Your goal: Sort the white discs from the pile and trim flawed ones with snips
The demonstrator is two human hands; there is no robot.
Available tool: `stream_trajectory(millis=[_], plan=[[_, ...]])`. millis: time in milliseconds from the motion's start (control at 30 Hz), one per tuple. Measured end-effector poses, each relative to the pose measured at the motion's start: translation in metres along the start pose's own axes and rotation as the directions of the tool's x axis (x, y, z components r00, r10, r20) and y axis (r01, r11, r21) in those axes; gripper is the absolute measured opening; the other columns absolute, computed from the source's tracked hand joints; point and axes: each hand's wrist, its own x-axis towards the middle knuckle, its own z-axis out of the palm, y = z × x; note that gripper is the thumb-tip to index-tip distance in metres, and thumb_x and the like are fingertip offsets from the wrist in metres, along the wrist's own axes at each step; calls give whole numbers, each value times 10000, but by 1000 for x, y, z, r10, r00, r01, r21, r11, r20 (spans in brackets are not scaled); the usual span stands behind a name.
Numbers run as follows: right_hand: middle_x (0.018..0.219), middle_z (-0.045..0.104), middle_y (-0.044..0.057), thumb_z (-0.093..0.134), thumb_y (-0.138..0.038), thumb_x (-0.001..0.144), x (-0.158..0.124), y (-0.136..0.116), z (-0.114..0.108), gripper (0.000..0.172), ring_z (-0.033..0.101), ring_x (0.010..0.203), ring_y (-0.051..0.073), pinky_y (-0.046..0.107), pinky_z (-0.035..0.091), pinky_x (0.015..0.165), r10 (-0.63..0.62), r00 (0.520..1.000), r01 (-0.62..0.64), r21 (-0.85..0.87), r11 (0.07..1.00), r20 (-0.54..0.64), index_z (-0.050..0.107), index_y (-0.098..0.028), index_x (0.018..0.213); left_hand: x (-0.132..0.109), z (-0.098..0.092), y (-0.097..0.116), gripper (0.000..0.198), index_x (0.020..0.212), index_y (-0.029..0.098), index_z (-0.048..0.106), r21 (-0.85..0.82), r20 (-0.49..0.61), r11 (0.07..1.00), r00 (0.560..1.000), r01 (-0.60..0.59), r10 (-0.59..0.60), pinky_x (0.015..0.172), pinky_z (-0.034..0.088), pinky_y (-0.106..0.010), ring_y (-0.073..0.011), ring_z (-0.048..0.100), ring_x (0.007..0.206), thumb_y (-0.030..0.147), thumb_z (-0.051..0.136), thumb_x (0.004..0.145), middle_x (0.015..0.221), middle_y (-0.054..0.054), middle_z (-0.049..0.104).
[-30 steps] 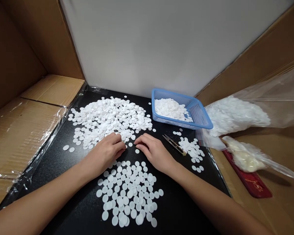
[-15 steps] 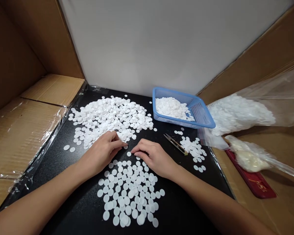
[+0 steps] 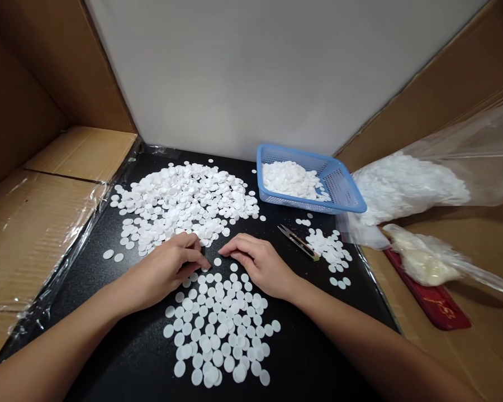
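Observation:
My left hand [image 3: 171, 268] and my right hand [image 3: 260, 265] rest palm down on a black mat [image 3: 121, 329], fingertips almost meeting. Their fingers lie stretched flat, pressing on single white discs at the near edge of a big heaped pile of white round discs [image 3: 184, 198]. One loose disc [image 3: 217, 261] lies between the two hands. Just toward me, a spread-out single layer of white discs [image 3: 220, 326] covers the mat below both hands.
A blue mesh basket [image 3: 339, 187] holding discs stands at the back right. Thread snips [image 3: 297, 242] and a small disc cluster [image 3: 329, 251] lie right of my right hand. Plastic bags of discs [image 3: 406, 187] and a red case [image 3: 431, 301] lie on cardboard; cardboard walls flank both sides.
Both hands slid toward me from the big pile's edge, dragging discs down to the flat layer. The view shifted slightly.

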Motion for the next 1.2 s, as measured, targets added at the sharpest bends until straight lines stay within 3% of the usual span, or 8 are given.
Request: stream_trajectory(millis=[167, 267, 400, 567, 667, 767, 933, 1200], plan=[[932, 680, 36, 440, -86, 970, -1, -2, 3, 283, 655, 860, 167, 308, 548, 766, -16, 999, 14, 55, 998, 30, 680, -220, 1040, 2, -1, -3, 227, 964, 231, 684, -42, -116, 999, 993, 23, -28, 760, 470, -290, -186, 592, 881, 141, 476, 951, 951, -26, 615], [943, 643, 43, 524, -135, 968, 0, -1, 5, 202, 638, 831, 167, 299, 543, 735, 25, 998, -26, -25, 999, -58, 697, -215, 1034, 4, 2, -9, 196, 961, 212, 649, 37, -237, 998, 971, 51, -41, 767, 458, -308, -202, 578, 910, 120, 477, 945, 944, -33, 619], [938, 597, 45, 624, -158, 933, 2, -2, 12, 108, 601, 794, 157, 289, 526, 717, -25, 1000, 27, -160, 987, 11, 705, -192, 996, 6, 7, -9, 57, 930, 187, 623, 155, -291, 986, 956, 67, -20, 740, 439, -317, -209, 555, 874, 158, 573, 933, 895, -33, 599], [906, 600, 48, 553, -82, 921, 2, -5, 11, 133, 585, 825, 170, 302, 506, 741, -171, 985, 174, -278, 945, 34, 636, -182, 889, 11, 17, -4, 98, 931, 171, 622, 273, -314, 955, 949, 114, -23, 746, 428, -342, -224, 543, 862, 181, 701, 873, 887, -34, 598], [883, 613, 46, 586, -83, 910, 3, -8, 3, 109, 577, 805, 178, 325, 479, 749, -205, 968, 244, -344, 907, 148, 620, -173, 858, 14, 19, -3, 80, 892, 170, 620, 307, -328, 943, 944, 128, -21, 750, 419, -352, -225, 543, 845, 182, 698, 878, 866, -33, 601], [895, 628, 25, 613, -122, 933, 5, -10, -3, 80, 599, 813, 159, 292, 482, 755, -102, 969, 158, -246, 956, 226, 621, -190, 893, 15, 18, -2, 68, 852, 170, 629, 294, -318, 946, 947, 135, -36, 750, 410, -353, -221, 545, 830, 172, 690, 880, 839, -26, 604], [910, 617, 21, 626, -125, 932, 15, -8, 4, 84, 597, 780, 152, 265, 476, 687, 12, 997, 7, -257, 966, 72, 611, -201, 964, 8, 17, -2, 72, 843, 193, 660, 191, -239, 975, 969, 112, -64, 745, 405, -342, -220, 552, 835, 182, 731, 845, 834, -11, 611], [930, 597, 15, 681, -171, 913, 32, -6, 15, 81, 575, 803, 153, 276, 460, 707, 14, 991, 32, -330, 943, 134, 619, -210, 948, 2, 18, -4, 111, 877, 193, 609, 167, -236, 981, 970, 95, -54, 727, 418, -338, -220, 560, 836, 201, 717, 850, 865, -16, 617]])
